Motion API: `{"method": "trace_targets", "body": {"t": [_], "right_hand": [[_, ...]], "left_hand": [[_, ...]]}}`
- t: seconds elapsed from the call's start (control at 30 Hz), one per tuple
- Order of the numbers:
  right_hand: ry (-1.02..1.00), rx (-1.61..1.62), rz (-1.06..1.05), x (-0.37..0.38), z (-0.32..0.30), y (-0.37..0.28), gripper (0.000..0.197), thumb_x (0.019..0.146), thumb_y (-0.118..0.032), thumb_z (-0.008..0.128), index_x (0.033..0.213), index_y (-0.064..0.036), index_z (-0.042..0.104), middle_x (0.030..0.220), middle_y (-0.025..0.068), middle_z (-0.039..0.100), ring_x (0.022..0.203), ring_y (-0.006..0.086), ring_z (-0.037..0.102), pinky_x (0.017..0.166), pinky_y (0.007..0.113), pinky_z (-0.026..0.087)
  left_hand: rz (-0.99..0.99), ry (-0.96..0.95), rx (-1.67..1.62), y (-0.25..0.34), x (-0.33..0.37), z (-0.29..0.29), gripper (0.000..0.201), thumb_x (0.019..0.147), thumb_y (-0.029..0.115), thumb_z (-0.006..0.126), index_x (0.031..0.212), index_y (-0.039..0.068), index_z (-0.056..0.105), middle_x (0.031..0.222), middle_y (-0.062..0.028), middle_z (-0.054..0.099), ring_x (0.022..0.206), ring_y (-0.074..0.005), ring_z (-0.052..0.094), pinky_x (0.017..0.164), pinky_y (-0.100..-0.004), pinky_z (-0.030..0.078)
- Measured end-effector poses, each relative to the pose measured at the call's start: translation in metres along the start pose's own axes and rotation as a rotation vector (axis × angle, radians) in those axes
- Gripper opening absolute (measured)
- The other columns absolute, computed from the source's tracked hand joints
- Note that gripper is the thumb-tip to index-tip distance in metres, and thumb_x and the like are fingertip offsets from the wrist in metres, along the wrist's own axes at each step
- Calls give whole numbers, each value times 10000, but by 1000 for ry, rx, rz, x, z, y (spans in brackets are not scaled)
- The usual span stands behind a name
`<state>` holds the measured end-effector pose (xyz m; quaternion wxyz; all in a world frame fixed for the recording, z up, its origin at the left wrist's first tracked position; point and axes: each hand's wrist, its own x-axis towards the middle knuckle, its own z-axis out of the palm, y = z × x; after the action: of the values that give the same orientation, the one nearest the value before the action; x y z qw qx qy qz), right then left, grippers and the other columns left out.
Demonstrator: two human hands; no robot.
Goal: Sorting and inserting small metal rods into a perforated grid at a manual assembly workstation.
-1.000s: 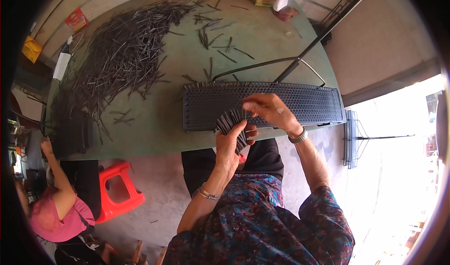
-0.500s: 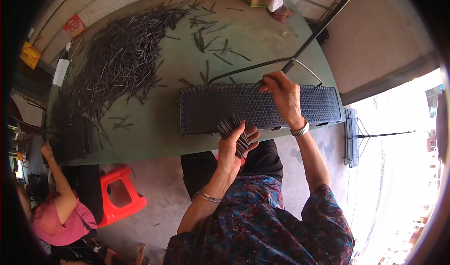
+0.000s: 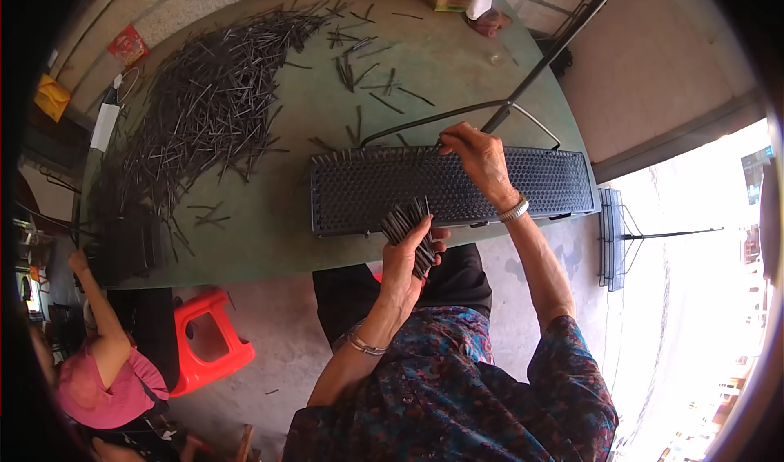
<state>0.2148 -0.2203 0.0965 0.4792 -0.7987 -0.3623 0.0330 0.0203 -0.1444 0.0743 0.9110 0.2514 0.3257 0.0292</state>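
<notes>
My left hand (image 3: pixel 402 259) is closed around a bundle of thin black sticks (image 3: pixel 407 223), their ends fanning out above the thumb. Just beyond it lies a long dark tray with a honeycomb of small holes (image 3: pixel 367 192), set along the table's near edge. Over the tray's far edge my right hand (image 3: pixel 478 156) is pinched, thumb against fingertips. Whatever sits between those fingertips is too small and hidden to make out. To the left of the right hand, short stick ends (image 3: pixel 359 155) stand up along the tray's far rim.
A large heap of black sticks (image 3: pixel 220 86) covers the green table's (image 3: pixel 318 102) left part, with loose ones scattered nearby. A metal pole with a forked frame (image 3: pixel 539 74) rises behind the tray. A red stool (image 3: pixel 211 339) and a person in pink (image 3: pixel 110 384) are at left.
My right hand has shifted slightly left along the tray's far edge, still pinched. My left hand keeps its bundle of sticks, its fingers curled in a little more.
</notes>
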Motion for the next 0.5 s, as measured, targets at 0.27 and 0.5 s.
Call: {"method": "trace_targets", "body": {"t": [0.27, 0.5], "right_hand": [[153, -405, -243, -17, 10, 2, 247, 848, -176, 685, 1026, -5, 669, 830, 105, 641, 749, 221, 634, 697, 306, 499], [-466, 210, 240, -45, -5, -42, 268, 891, -184, 654, 1056, 25, 633, 820, 54, 639, 724, 100, 589, 633, 251, 474]], "left_hand": [[51, -10, -24, 4, 1, 6, 176, 873, 183, 685, 967, 40, 644, 817, -122, 700, 614, -156, 654, 480, -248, 487], [97, -39, 22, 4, 0, 6, 196, 871, 186, 686, 990, 32, 661, 830, -112, 705, 631, -161, 662, 489, -243, 474]]}}
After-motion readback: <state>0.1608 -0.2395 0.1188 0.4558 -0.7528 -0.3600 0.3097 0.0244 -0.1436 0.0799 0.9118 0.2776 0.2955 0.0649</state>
